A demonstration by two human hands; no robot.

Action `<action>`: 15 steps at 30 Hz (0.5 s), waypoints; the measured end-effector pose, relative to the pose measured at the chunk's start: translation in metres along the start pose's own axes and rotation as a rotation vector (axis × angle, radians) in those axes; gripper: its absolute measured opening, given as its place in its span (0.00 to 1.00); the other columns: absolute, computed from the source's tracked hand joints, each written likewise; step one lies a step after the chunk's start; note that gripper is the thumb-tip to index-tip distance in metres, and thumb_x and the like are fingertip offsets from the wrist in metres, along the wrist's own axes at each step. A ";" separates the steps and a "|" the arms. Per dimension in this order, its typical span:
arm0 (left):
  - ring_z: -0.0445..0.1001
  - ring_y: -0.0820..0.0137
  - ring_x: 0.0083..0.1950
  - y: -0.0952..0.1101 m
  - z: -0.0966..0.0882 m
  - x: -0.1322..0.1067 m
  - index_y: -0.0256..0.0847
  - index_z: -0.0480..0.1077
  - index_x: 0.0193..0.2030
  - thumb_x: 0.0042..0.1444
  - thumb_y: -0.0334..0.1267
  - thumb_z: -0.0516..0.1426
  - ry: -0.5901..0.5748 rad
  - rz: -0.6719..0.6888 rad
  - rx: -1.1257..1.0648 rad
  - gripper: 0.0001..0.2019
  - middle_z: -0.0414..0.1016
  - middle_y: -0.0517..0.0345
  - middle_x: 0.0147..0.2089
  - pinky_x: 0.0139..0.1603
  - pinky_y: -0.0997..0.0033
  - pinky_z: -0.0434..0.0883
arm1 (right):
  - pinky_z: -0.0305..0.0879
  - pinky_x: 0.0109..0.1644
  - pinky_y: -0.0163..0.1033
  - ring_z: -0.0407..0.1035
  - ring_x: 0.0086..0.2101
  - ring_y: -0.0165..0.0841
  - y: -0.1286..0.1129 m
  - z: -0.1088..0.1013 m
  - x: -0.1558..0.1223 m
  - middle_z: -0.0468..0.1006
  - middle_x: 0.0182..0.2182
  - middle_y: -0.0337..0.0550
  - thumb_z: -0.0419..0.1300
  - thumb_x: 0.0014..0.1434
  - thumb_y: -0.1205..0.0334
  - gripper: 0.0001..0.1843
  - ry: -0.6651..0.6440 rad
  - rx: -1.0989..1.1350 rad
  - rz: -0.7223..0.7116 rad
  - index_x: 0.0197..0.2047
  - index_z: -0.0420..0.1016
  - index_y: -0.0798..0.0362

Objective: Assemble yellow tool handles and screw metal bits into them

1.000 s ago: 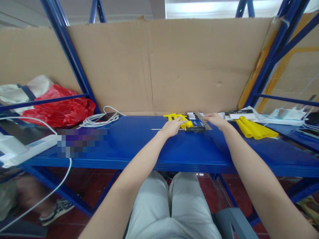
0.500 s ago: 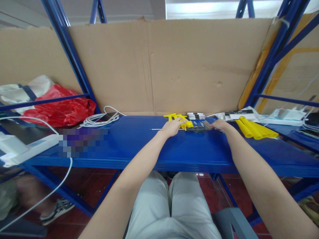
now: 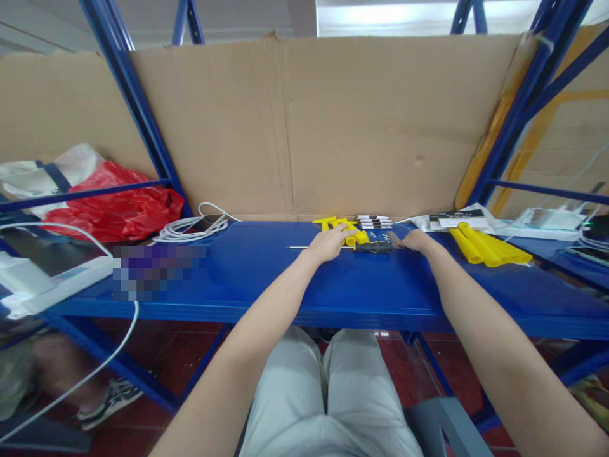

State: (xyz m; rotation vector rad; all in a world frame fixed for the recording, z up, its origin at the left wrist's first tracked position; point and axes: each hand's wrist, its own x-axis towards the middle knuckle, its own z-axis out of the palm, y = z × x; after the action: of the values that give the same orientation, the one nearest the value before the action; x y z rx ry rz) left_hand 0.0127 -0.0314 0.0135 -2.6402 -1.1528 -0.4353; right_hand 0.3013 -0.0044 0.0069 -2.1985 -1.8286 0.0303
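Observation:
My left hand (image 3: 327, 245) rests on a group of yellow plastic pieces (image 3: 360, 236), some T-shaped, with its fingers stretched across them. Beside these pieces lies a screwdriver (image 3: 373, 247) with a dark handle; its thin shaft passes by my left hand and points left. My right hand (image 3: 415, 241) is closed at the end of a small grey flat piece (image 3: 394, 239), just right of the screwdriver handle. Its fingertips are partly hidden, and the kind of piece is too small to make out. Behind lie several white-and-black small packs (image 3: 374, 221).
Yellow tubes (image 3: 485, 246) and a white box (image 3: 461, 219) lie right on the blue table (image 3: 266, 279). Left are a coiled white cable (image 3: 190, 231), a power strip (image 3: 61, 289) and a red bag (image 3: 118, 203). A cardboard sheet (image 3: 361, 127) stands behind. Another person's leg shows lower left.
My right hand and forearm have shifted very slightly to the left. My left hand stays in place on the yellow pieces.

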 end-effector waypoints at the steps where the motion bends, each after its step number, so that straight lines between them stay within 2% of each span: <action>1: 0.71 0.61 0.66 0.000 0.000 0.000 0.51 0.64 0.70 0.63 0.24 0.49 0.000 0.001 -0.001 0.30 0.63 0.53 0.72 0.61 0.59 0.73 | 0.71 0.38 0.38 0.79 0.38 0.45 -0.002 -0.001 -0.002 0.82 0.30 0.55 0.62 0.56 0.61 0.13 -0.028 -0.025 0.032 0.38 0.83 0.61; 4: 0.71 0.61 0.66 0.001 -0.001 -0.001 0.51 0.64 0.70 0.63 0.24 0.49 -0.001 0.002 -0.001 0.30 0.64 0.53 0.72 0.62 0.59 0.73 | 0.73 0.40 0.39 0.79 0.42 0.47 -0.012 -0.005 -0.010 0.83 0.37 0.60 0.61 0.59 0.56 0.20 -0.108 -0.059 0.107 0.46 0.83 0.64; 7: 0.71 0.61 0.66 0.002 -0.002 -0.001 0.52 0.64 0.70 0.63 0.24 0.49 -0.002 0.000 0.003 0.30 0.63 0.53 0.72 0.62 0.58 0.73 | 0.73 0.45 0.40 0.78 0.47 0.49 -0.021 -0.007 -0.016 0.83 0.44 0.65 0.60 0.59 0.59 0.23 -0.104 -0.076 0.101 0.51 0.81 0.66; 11: 0.71 0.61 0.66 0.003 -0.003 -0.001 0.54 0.63 0.70 0.63 0.24 0.49 -0.007 -0.001 0.002 0.31 0.63 0.54 0.72 0.61 0.59 0.73 | 0.72 0.50 0.39 0.75 0.53 0.49 -0.030 -0.007 -0.021 0.80 0.51 0.68 0.58 0.61 0.60 0.24 -0.087 -0.086 0.104 0.55 0.79 0.67; 15: 0.71 0.61 0.66 0.004 -0.004 -0.002 0.53 0.63 0.70 0.63 0.24 0.49 -0.011 -0.004 -0.004 0.31 0.63 0.53 0.72 0.61 0.58 0.73 | 0.71 0.52 0.40 0.74 0.55 0.48 -0.034 -0.007 -0.023 0.79 0.53 0.68 0.59 0.62 0.58 0.24 -0.060 -0.087 0.111 0.56 0.78 0.65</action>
State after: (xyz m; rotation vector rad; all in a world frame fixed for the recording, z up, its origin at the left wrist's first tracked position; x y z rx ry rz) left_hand 0.0137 -0.0364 0.0161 -2.6470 -1.1626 -0.4244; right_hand 0.2654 -0.0226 0.0172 -2.3818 -1.7686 0.0407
